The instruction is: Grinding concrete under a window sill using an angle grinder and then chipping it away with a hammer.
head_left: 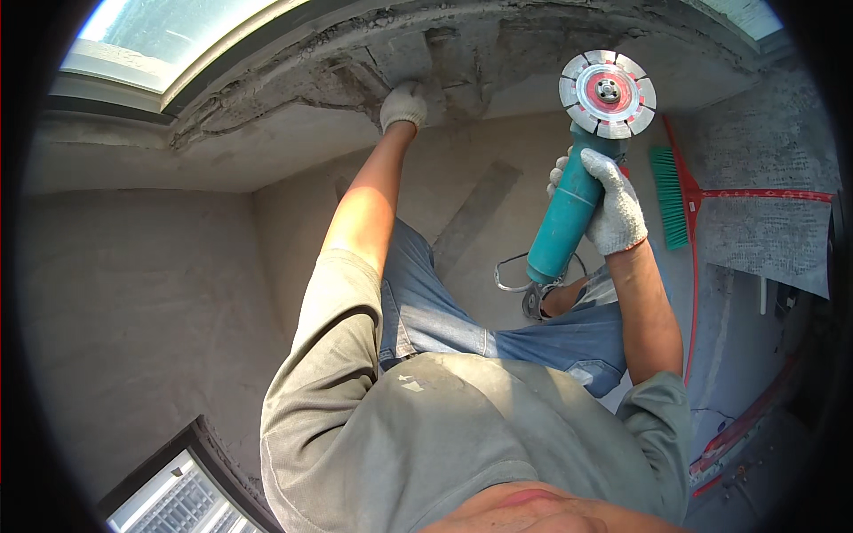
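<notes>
My right hand (617,209), in a whitish knit work glove, is wrapped round the teal body of an angle grinder (567,213). The grinder is tilted, its head at the top and its cord end low. On the head sits a segmented cutting disc (608,94), silver with a red and white centre; its slots show sharply. My left hand (404,105), gloved the same way, rests on the rough, chipped sill (355,84) under the window. Its fingers point away and are hidden, so their shape cannot be made out.
A red broom with green bristles (668,197) leans at the right, near a grey printed sheet (755,235). A pale cord (511,286) loops by my shoe (536,300). Windows (169,44) border the far left and lower left. Bare plaster walls (142,311) stand around.
</notes>
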Demonstrator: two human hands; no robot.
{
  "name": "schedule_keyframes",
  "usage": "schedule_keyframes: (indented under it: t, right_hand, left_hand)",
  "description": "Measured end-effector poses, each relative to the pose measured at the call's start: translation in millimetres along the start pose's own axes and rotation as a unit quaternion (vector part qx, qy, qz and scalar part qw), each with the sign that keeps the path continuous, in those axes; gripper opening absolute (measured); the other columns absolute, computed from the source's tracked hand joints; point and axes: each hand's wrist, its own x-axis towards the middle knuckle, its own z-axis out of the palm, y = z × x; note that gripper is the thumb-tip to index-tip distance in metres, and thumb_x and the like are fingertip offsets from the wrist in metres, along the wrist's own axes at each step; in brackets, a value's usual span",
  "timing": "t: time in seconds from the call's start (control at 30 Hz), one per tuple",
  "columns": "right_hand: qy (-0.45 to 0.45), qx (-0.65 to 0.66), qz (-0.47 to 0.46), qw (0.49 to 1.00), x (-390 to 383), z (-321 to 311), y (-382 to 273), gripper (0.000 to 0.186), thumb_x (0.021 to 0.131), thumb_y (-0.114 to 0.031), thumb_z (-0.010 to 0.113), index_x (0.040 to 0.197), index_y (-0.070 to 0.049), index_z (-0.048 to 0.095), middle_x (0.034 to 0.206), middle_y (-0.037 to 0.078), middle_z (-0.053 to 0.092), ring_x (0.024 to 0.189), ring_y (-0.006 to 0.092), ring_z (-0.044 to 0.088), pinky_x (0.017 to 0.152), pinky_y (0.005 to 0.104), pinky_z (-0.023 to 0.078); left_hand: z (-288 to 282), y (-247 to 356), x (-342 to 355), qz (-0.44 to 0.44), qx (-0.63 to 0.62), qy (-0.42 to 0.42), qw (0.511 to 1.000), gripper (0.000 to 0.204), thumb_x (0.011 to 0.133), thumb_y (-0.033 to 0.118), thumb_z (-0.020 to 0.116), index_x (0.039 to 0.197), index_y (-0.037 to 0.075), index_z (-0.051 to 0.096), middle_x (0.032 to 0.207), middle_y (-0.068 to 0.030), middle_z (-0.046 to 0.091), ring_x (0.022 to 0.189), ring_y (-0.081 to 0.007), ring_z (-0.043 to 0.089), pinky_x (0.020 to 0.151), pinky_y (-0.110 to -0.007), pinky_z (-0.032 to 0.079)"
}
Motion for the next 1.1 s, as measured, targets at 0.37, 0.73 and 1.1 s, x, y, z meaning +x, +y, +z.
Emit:
schedule_keyframes:
  t: [0.37,0.73,1.1]
  right_hand:
    - [0.096,-0.117,-0.079,0.985,44,18,32,0.04,0.082,-0.017,0.083,0.117,-0.007,0.065,0.102,0.003,0.066,0.089,0.0161,0.064,0.077,0.0355,0.056]
    - [-0.033,0.031,-0.008,0.999,65,26,104,0.054,0.098,-0.047,0.063,0.128,-0.003,0.056,0.107,0.014,0.067,0.099,0.0261,0.067,0.085,0.0431,0.058]
    - [0.071,-0.001,0.017,0.997,73,39,131,0.057,0.094,-0.059,0.062,0.113,-0.005,0.06,0.083,0.011,0.067,0.071,0.0253,0.069,0.065,0.0402,0.06]
  left_hand:
    - [-53,64,-202,0.125,-0.177,-0.114,0.97,0.065,0.087,0.038,0.074,0.138,0.004,0.052,0.128,-0.0212,0.061,0.118,-0.0358,0.059,0.103,-0.043,0.046]
    - [-46,54,-222,-0.01,-0.397,-0.449,0.801,0.065,0.08,0.035,0.083,0.129,0.004,0.055,0.11,-0.0071,0.065,0.095,-0.0142,0.064,0.083,-0.032,0.055]
    - [-42,41,-244,-0.03,-0.401,-0.384,0.831,0.059,0.082,0.036,0.079,0.127,0.005,0.057,0.108,-0.0063,0.066,0.095,-0.0154,0.065,0.083,-0.033,0.055]
